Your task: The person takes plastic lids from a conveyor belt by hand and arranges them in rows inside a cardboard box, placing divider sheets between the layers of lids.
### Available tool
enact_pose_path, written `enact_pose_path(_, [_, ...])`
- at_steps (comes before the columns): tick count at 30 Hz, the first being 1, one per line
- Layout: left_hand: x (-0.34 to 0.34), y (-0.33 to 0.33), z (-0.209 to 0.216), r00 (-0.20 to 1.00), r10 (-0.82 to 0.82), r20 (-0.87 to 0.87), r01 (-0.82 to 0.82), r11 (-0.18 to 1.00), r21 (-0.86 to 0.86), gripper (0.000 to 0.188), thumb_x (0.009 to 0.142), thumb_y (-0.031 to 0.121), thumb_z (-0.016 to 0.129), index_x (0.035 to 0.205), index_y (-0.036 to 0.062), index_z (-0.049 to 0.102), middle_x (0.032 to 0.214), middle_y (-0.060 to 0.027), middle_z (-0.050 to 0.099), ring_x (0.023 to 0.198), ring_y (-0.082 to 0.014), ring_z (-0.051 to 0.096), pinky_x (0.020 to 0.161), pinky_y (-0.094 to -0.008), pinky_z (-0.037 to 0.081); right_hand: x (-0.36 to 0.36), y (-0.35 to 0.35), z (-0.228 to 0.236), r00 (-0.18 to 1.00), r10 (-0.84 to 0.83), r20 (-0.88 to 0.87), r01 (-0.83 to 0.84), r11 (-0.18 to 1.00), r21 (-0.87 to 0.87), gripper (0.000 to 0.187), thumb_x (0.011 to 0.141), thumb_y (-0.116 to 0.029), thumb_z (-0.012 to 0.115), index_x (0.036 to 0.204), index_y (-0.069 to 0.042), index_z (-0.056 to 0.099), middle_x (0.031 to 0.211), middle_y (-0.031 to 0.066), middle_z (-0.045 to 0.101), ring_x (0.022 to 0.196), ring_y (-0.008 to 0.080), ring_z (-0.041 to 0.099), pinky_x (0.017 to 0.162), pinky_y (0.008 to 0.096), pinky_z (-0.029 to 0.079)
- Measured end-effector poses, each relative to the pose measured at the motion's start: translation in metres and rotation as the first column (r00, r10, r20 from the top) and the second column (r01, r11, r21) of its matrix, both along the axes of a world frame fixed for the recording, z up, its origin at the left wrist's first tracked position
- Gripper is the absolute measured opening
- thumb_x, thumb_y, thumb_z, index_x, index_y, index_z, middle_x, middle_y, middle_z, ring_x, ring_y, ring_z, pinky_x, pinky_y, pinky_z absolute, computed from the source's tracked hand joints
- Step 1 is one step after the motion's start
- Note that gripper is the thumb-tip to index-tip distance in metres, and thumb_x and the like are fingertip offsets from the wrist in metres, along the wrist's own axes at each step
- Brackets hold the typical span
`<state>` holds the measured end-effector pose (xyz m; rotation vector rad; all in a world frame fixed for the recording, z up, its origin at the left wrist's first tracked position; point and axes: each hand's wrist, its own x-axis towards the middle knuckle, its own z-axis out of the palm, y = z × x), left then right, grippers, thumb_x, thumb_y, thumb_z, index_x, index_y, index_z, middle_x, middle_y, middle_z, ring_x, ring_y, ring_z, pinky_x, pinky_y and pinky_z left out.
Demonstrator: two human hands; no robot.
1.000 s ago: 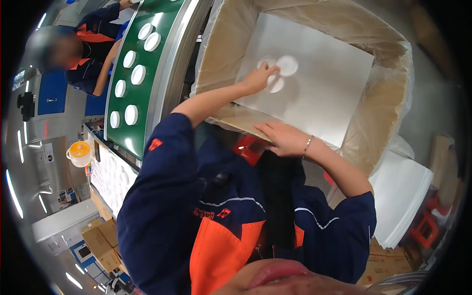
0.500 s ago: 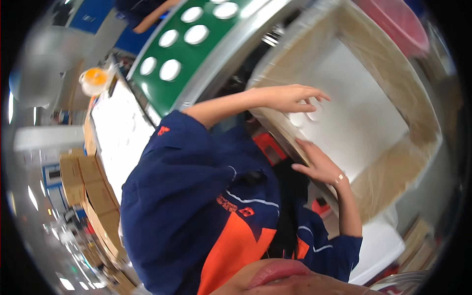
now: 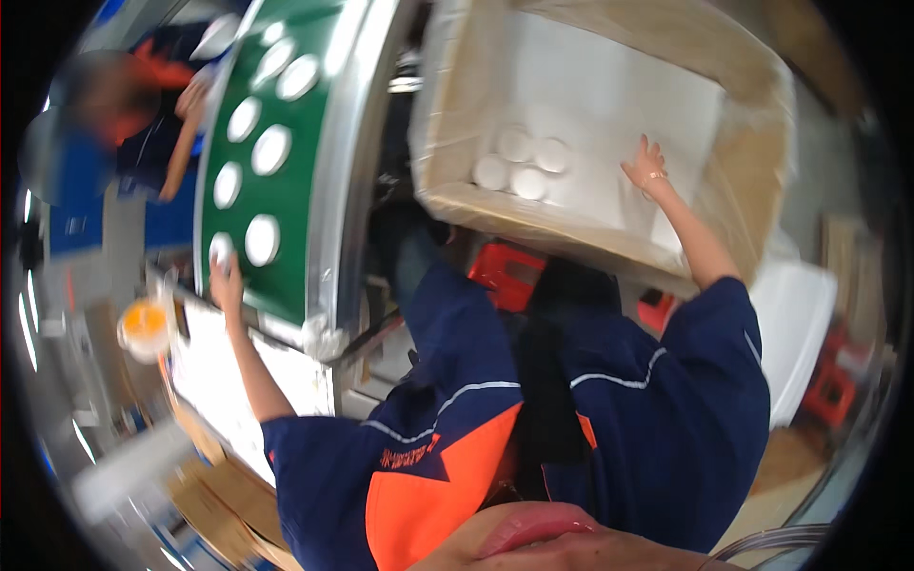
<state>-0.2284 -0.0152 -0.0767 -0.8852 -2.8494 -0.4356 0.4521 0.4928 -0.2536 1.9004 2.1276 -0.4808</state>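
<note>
Left hand and right hand are set well apart, both arms raised. The left arm stretches out to the person's left, its bare forearm slanting up to the belt's near end; the fingers and thumb meet the near edge of one white round disc, partly curled, though blur hides whether they have closed on it. The right arm reaches forward, elbow bent, a thin bracelet at the wrist; that hand is spread wide with nothing in it, over the box, and whether it touches the sheet below cannot be told.

Largest is the tan box with a clear plastic liner, a flat white sheet covering its bottom. Next to it runs the green conveyor belt with a metal side rail, with more white discs standing along it in two loose rows. Past its near end lies a bright white panel. A red plastic stool shows below the box. Smallest, four white discs sit clustered in the box's near left corner.
</note>
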Motion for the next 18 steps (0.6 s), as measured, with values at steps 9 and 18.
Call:
enact_pose_path(9, [0.034, 0.114, 0.004, 0.964, -0.196, 0.178, 0.174, 0.976, 0.131, 0.057, 0.087, 0.043, 0.055, 0.126, 0.0019, 0.046, 0.084, -0.0052, 0.053, 0.075, -0.0171, 0.047, 0.072, -0.0301, 0.039, 0.222, 0.04, -0.11, 0.832, -0.548, -0.088, 0.543, 0.837, -0.071, 0.108, 0.068, -0.045, 0.067, 0.135, 0.013, 0.006, 0.131, 0.0348, 0.035, 0.122, 0.0472, 0.037, 0.102, 0.0494, 0.032])
enact_pose_path(18, [0.093, 0.114, 0.027, 0.853, -0.462, 0.243, 0.442, 0.887, 0.136, 0.064, 0.08, 0.022, 0.067, 0.134, 0.0089, 0.035, 0.072, -0.0009, 0.043, 0.064, -0.0121, 0.042, 0.06, -0.0263, 0.038, 0.215, 0.032, -0.085, 0.938, -0.227, 0.26, 0.232, 0.973, 0.011, 0.07, 0.072, -0.034, 0.062, 0.128, 0.002, 0.038, 0.127, 0.0254, 0.046, 0.118, 0.0415, 0.043, 0.097, 0.0478, 0.038])
